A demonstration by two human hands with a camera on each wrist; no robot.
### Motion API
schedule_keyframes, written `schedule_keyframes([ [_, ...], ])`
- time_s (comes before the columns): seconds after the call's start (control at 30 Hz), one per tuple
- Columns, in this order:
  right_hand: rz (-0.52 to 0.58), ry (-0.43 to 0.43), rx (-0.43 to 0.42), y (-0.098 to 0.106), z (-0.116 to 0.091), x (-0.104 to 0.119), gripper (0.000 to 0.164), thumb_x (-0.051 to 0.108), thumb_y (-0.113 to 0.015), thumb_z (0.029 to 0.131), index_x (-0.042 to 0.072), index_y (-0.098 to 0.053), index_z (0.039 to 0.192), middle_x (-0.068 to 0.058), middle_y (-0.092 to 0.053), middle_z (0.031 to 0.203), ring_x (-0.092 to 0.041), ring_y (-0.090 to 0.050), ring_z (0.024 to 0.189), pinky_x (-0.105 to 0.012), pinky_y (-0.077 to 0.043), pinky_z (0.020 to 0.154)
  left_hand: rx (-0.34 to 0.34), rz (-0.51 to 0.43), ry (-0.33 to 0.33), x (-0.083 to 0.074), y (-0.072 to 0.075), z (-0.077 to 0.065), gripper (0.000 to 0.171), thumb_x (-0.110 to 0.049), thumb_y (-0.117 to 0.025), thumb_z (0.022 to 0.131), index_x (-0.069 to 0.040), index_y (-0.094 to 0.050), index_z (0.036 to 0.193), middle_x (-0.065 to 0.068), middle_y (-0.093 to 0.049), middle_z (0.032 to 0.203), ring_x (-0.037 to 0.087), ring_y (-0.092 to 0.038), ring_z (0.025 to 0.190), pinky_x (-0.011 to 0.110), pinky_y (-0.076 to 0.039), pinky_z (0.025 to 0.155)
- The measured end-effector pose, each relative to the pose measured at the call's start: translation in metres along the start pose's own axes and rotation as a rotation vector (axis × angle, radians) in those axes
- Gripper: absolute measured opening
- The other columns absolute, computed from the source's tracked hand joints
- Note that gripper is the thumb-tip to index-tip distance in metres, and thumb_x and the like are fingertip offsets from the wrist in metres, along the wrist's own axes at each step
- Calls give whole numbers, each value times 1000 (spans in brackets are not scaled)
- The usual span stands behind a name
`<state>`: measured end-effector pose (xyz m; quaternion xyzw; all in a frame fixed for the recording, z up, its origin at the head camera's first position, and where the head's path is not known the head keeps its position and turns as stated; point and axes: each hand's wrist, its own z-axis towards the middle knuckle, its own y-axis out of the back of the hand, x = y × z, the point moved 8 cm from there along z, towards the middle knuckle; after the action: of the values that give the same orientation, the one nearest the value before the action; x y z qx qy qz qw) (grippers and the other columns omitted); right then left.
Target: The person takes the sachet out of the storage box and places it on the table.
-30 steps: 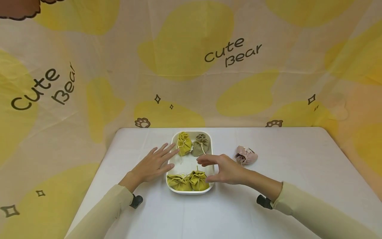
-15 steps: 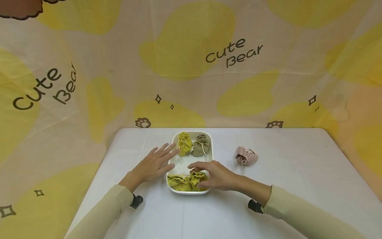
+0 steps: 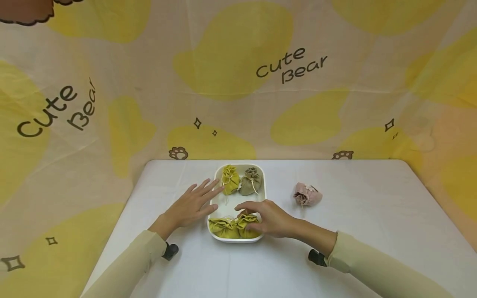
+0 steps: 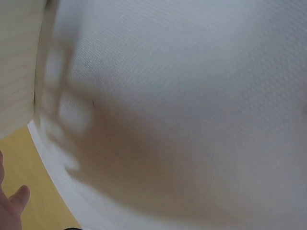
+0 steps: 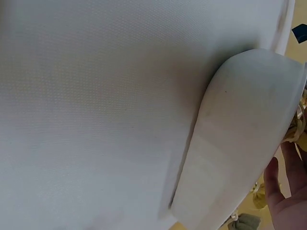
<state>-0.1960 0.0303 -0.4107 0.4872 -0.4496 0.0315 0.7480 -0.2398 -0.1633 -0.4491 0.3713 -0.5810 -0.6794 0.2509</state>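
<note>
A white tray [image 3: 213, 205] holds three yellow drawstring pouches and a grey-green one. My left hand [image 3: 191, 207] lies with fingers straight and spread at the tray's left rim. At the tray's near end, my right hand [image 3: 270, 219] grips the right yellow pouch [image 3: 244, 227], thumb on its near side and fingers curled over its far side. Part of that pouch is hidden by the hand. Beside it on the left lies another yellow pouch [image 3: 223, 228]. In the right wrist view, fingers [image 5: 273, 184] reach over the tray's side wall [image 5: 235, 139] to the pouch.
A third yellow pouch [image 3: 230, 180] and the grey-green pouch [image 3: 249, 183] sit at the tray's far end. To the right, a pink pouch [image 3: 307, 194] lies on the white table [image 3: 357, 207]. A printed yellow and beige cloth [image 3: 231, 95] hangs behind the table.
My right hand has moved left and nearer, from over the tray's right rim down to the near right yellow pouch, and closed around it. My left hand has stayed put.
</note>
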Motion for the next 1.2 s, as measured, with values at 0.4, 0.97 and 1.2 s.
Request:
schedule_keyframes([
  [0.4,33,34,-46,7,-3,3,45,7,-76,87,8,-62,130,-5,-73,115,-14,-69,106,-36,-53,95,14,-2,13,1,-2,0,61,-54,-37,104,-31,-25,159,-4,-15,166,29,-15,152,63,-20,115],
  [0.97,18,98,-121,42,-3,16,40,6,-76,88,4,-64,126,-7,-73,114,-15,-70,103,-31,-55,91,13,-6,7,-2,0,0,60,-53,-38,104,-31,-26,159,-3,-15,166,30,-16,151,63,-20,115],
  [1.2,7,112,-146,58,-4,20,41,5,-76,87,6,-64,127,-7,-72,116,-17,-70,104,-31,-55,90,20,-7,12,-2,0,-1,60,-52,-38,104,-31,-25,159,-3,-15,166,30,-15,151,63,-19,116],
])
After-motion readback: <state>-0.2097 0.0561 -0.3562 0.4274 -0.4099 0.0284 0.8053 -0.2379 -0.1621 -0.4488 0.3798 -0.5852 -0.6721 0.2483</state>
